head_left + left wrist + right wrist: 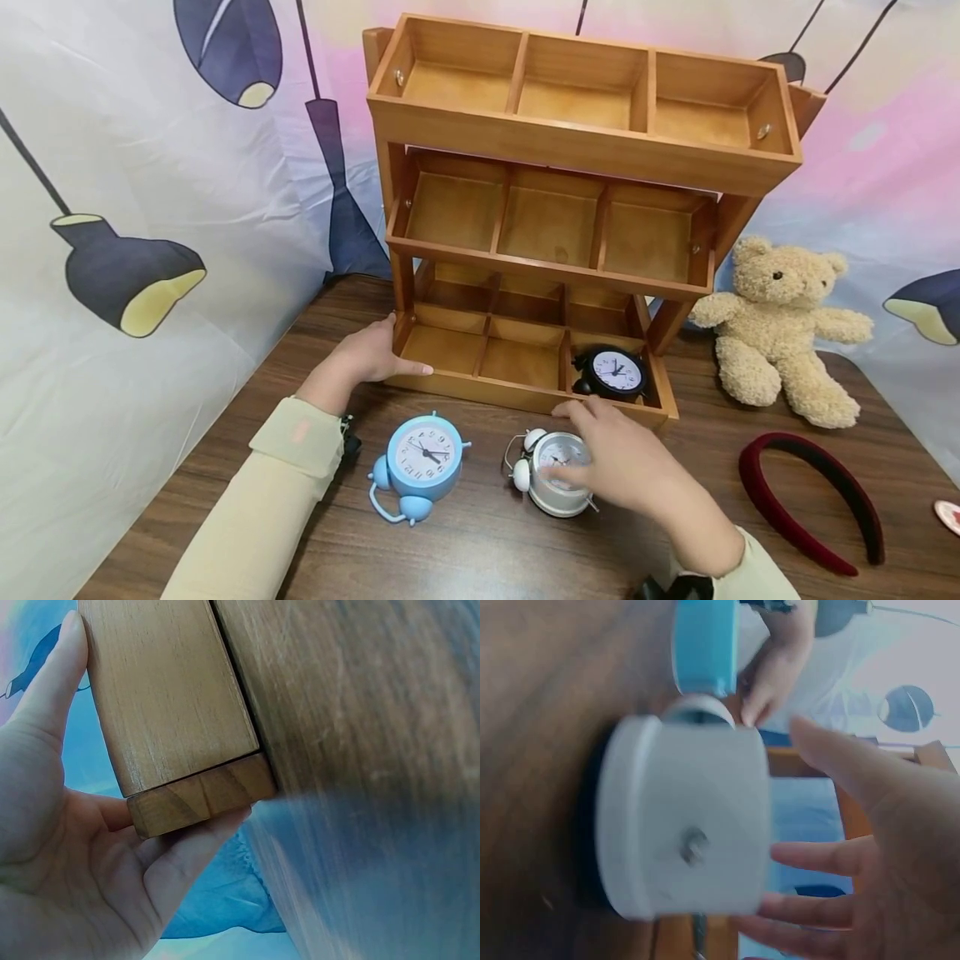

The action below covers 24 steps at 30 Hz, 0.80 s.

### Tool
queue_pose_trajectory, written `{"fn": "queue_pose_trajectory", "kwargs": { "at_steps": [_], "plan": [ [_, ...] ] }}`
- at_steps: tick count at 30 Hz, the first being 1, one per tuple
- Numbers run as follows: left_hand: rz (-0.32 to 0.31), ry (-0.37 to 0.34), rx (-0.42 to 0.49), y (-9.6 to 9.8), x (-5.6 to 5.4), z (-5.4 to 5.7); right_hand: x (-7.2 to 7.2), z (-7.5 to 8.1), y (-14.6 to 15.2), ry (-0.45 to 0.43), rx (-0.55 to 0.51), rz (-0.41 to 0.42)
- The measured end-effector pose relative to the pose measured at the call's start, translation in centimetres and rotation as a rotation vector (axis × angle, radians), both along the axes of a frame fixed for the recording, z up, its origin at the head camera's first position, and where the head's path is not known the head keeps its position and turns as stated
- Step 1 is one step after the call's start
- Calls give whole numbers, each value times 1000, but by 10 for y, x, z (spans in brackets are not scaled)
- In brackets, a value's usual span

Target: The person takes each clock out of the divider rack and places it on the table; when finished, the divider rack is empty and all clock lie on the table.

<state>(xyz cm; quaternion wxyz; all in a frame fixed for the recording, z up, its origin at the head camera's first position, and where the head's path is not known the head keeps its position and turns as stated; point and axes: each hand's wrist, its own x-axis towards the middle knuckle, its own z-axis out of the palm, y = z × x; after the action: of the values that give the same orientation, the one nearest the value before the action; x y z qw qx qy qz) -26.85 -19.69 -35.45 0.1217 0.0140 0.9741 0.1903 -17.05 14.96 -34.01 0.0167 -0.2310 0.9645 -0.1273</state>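
Observation:
My left hand (365,354) grips the lower left end of the wooden shelf (480,387). In the left wrist view its thumb lies along one side of the wood (169,690) and its fingers curl round the end. Over a silver-white alarm clock (557,505) on the table hovers my right hand (622,458), thumb and fingers spread. In the right wrist view the fingertips come right up to the clock's body (705,780), and nothing is gripped. A light blue alarm clock (425,483) lies face up to the left. A black alarm clock (613,372) sits in the bottom tier's right compartment.
The shelf has three tiers divided into compartments. A beige teddy bear (783,325) sits right of it. Nearer on the right lie a dark red headband (780,518) and a small white-and-red item (948,516) at the table edge. Patterned cloth (225,400) hangs behind.

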Motion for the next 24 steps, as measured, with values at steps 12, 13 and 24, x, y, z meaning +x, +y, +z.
{"fn": "queue_pose_trajectory", "kwargs": {
  "at_steps": [12,13,24],
  "plan": [
    [-2,-2,27,-2,0,-5,-91,-20,35,207,-99,-99],
    [-3,-3,28,-1,0,-6,-96,-24,38,195,-95,-114],
    [-2,8,24,-1,-1,-1,-116,-39,51,161,-103,-197]
  ]
}}
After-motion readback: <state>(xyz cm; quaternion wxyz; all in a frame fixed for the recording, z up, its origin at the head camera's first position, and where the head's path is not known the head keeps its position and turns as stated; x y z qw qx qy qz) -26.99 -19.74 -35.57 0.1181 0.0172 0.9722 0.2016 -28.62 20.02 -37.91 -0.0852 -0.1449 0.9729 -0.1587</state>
